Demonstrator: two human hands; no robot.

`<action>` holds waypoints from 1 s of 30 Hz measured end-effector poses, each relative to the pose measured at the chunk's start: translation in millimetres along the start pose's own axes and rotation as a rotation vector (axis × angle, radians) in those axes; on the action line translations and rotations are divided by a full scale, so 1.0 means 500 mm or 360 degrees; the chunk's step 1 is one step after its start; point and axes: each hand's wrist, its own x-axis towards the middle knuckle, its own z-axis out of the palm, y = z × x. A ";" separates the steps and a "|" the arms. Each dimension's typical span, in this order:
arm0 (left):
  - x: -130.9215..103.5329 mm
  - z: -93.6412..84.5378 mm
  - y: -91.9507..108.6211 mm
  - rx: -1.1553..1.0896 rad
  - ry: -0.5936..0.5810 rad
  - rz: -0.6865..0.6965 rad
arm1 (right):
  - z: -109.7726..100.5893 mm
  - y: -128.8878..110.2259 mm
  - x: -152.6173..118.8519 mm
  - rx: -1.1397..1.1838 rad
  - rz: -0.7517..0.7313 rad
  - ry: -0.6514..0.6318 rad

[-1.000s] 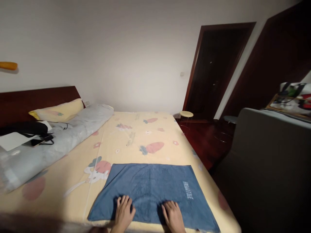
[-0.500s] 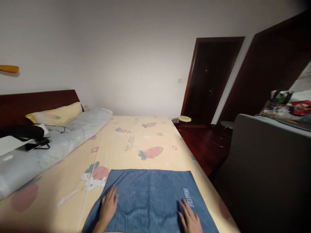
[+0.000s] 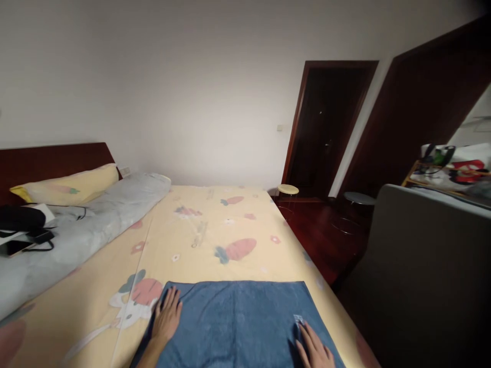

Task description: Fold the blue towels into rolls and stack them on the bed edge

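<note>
A blue towel (image 3: 238, 327) lies spread on the bed near the bottom of the view, with faint creases in it. My left hand (image 3: 167, 317) rests flat on its left edge near the far left corner, fingers apart. On the right part of the towel is my right hand (image 3: 314, 347), its fingers spread over the light lettering and partly covering it. Neither hand grips the cloth. The towel's near edge is out of view.
The bed has a yellow patterned sheet (image 3: 238, 220). A rolled grey quilt (image 3: 95, 220), a yellow pillow (image 3: 72, 185) and a phone (image 3: 17, 247) are on the left. Right of the bed stand a yellow stool (image 3: 287, 189) and a grey panel (image 3: 429, 266).
My left hand has slid forward along the towel's left edge towards the far corner. My right hand now covers more of the lettering. The view has shifted slightly.
</note>
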 end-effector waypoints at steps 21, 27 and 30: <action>0.142 0.057 -0.089 0.0078 -0.0108 -0.0329 | 0.034 -0.041 0.148 -0.0022 0.0051 -0.0318; 0.098 0.027 0.020 0.0213 0.0318 -0.0105 | 0.046 -0.081 0.158 -0.0104 0.0032 -0.0211; 0.048 0.043 0.097 0.0091 0.0177 0.0218 | 0.060 -0.132 0.172 -0.0069 -0.0083 -0.0205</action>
